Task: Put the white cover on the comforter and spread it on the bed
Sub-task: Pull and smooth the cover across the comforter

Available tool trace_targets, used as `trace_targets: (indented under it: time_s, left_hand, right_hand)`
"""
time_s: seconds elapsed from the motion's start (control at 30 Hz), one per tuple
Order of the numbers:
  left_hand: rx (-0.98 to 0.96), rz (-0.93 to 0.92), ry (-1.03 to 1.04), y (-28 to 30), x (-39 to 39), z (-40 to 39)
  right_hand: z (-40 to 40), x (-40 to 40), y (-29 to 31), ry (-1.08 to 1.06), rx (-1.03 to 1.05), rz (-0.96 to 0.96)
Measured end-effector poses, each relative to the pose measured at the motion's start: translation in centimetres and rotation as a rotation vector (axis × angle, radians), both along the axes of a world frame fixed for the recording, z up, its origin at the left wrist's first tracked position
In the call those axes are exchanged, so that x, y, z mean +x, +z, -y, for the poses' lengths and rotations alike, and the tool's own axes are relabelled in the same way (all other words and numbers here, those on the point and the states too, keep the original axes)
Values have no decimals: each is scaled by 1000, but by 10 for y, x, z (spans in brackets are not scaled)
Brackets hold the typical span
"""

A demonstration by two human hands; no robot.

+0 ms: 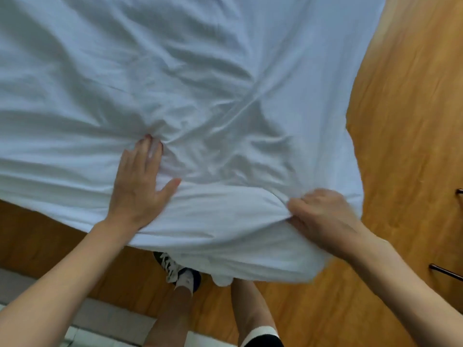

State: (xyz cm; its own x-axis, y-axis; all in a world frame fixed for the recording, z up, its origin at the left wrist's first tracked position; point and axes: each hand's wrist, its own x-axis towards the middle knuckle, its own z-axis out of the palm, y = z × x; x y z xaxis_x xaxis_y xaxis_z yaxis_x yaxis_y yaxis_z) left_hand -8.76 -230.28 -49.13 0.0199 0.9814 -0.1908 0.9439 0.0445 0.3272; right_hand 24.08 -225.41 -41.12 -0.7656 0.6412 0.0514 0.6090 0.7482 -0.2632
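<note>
The white cover (190, 78) lies wrinkled over the bed and fills most of the view, its near edge hanging over the bed's end. My left hand (140, 186) rests palm down on it with fingers spread, the fingertips pressing a bunch of folds. My right hand (323, 216) is closed around a gathered fold at the cover's near right corner. The comforter itself is hidden; I cannot tell whether it is inside the cover.
A wooden floor (406, 121) runs along the right side and under the near edge. My legs and a dark shoe with white laces (172, 266) stand below the hanging edge. Two dark metal bars (446, 271) show at the right border. A pale tiled strip (100, 319) lies bottom left.
</note>
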Motion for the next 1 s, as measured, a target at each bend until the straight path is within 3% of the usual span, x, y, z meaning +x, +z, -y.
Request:
trace_targets:
  time_s: [0.07,0.13,0.2,0.27,0.33,0.4,0.47,0.53,0.6,0.73,0.9,1.0]
  left_hand:
    - [13,0,-27,-1,10,3]
    - [-13,-44,-51,-5,16,1]
    - [-66,-136,-81,-8,17,-2]
    - [-111,-193,-83,-9,20,0]
    - [-132,-160,-27,-5,27,-4]
    - [-98,-3,-42,6,44,-8]
    - [-1,138,-320,12,71,0]
    - [33,136,-669,9,98,21]
    - [-9,31,-828,0,111,42]
    - [19,-109,-829,-10,102,62]
    - [331,43,-891,-15,94,81]
    - [303,-2,-932,-15,86,83]
  right_hand:
    - [7,32,40,10,-34,43]
    - [6,36,39,-77,-101,236]
    - [3,28,-6,-98,-323,519]
    - [1,26,-52,-142,-591,637]
    - [0,26,-60,-242,-625,530]
    - [13,29,-42,-296,-516,258]
    - [41,29,-29,-417,-299,6]
    - [79,19,-35,-519,-134,-112]
    - [126,11,-61,-452,-130,-50]
    - [176,18,-111,-231,-33,167]
    - [180,42,-113,-422,67,26]
    - [181,72,-108,-489,47,93]
